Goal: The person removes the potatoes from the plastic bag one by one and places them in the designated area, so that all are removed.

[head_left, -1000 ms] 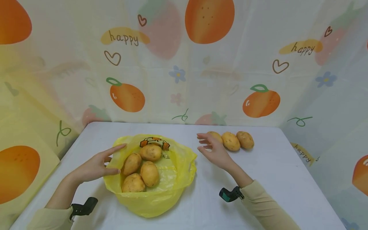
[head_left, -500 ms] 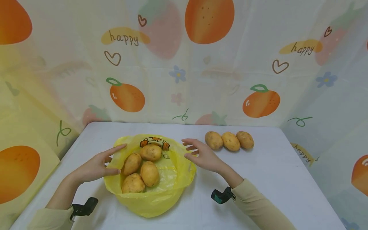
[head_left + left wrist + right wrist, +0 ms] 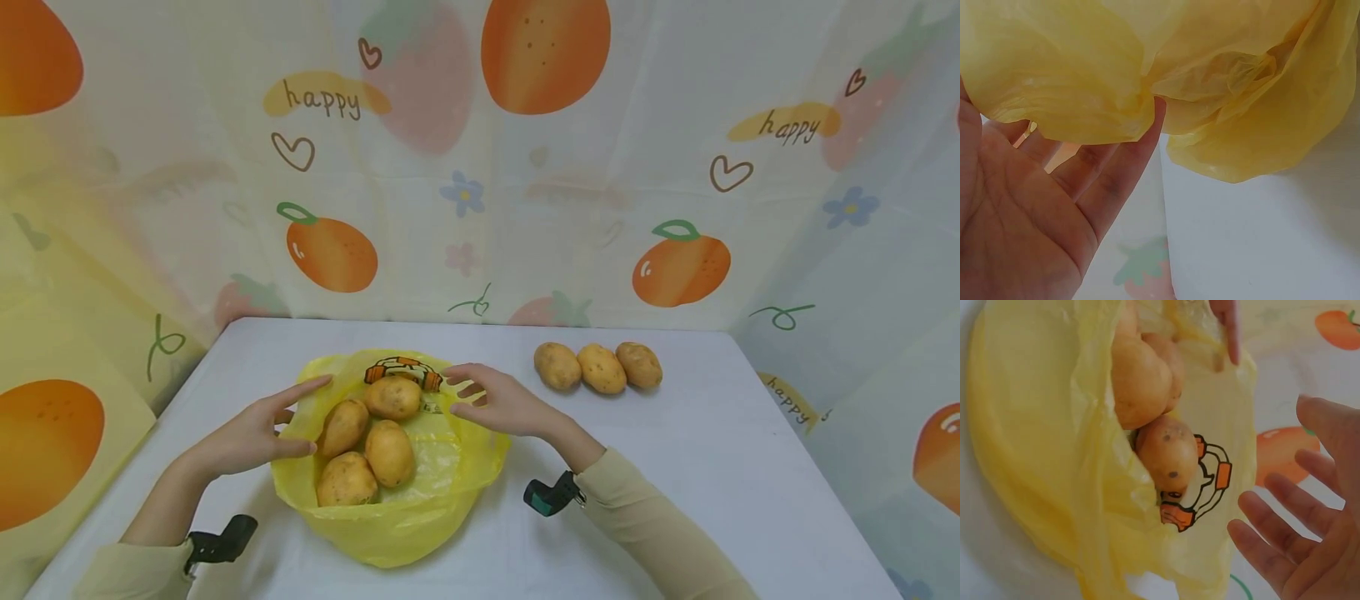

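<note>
A yellow plastic bag [image 3: 405,533] lies with its mouth spread on the table, and several potatoes [image 3: 390,454] sit inside it. At the bag's left rim is my left hand [image 3: 251,433], thumb and fingers apart; in the left wrist view its extended fingers [image 3: 1125,169] touch the plastic, partly behind it. My right hand [image 3: 498,402] hovers over the bag's right rim with spread fingers and nothing in its grasp. The right wrist view also has this hand [image 3: 1310,531] beside the bag's printed side, apart from the potatoes [image 3: 1166,453].
Three potatoes [image 3: 602,369] stand in a row toward the back right of the white table [image 3: 675,467]. Behind the table hangs a fruit-patterned cloth [image 3: 540,233]. A black wrist camera [image 3: 551,493] is strapped to my right wrist, another camera [image 3: 222,542] to my left.
My right hand has moved left, from in front of the potato row to over the bag's right rim, uncovering the leftmost potato. The left hand has stayed almost still.
</note>
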The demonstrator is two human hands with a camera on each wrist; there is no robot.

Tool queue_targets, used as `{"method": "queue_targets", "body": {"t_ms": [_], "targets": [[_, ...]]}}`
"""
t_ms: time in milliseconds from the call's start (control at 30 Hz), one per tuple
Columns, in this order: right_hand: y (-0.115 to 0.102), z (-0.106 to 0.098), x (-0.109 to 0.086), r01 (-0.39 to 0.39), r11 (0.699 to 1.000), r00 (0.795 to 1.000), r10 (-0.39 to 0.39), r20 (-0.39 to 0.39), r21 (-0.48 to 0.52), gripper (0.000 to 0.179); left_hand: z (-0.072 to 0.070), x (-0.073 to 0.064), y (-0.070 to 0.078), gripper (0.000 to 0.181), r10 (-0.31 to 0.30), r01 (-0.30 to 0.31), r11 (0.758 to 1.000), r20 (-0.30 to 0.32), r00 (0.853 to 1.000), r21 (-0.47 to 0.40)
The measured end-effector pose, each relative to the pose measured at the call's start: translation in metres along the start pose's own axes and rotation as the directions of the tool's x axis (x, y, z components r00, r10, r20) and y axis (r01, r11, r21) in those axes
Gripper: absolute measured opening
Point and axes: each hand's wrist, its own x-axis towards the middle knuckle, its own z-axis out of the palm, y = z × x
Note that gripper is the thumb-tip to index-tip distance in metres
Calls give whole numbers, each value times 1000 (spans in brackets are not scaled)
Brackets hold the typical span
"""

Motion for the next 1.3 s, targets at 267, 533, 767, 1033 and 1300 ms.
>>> {"method": "queue_targets", "body": {"t_ms": [267,533,767,1033,1300], "targets": [[-5,4,17,19,999,995,-14,100,-47,47,0,0,0,80,4,-4,1000,-2,1000,3],[-5,9,34,0,999,990,8,142,-51,51,1,0,0,80,13,-13,1000,-4,1000,4],[-4,17,43,-48,997,980,57,189,-55,51,2,2,-1,79,16,-16,1000,-6,1000,15],[4,28,48,-68,998,963,70,260,-17,49,2,2,0,79,8,-8,1000,-6,1000,18],[3,35,51,-97,994,946,110,304,-58,51,2,2,0,80,3,-3,1000,0,1000,8]]}}
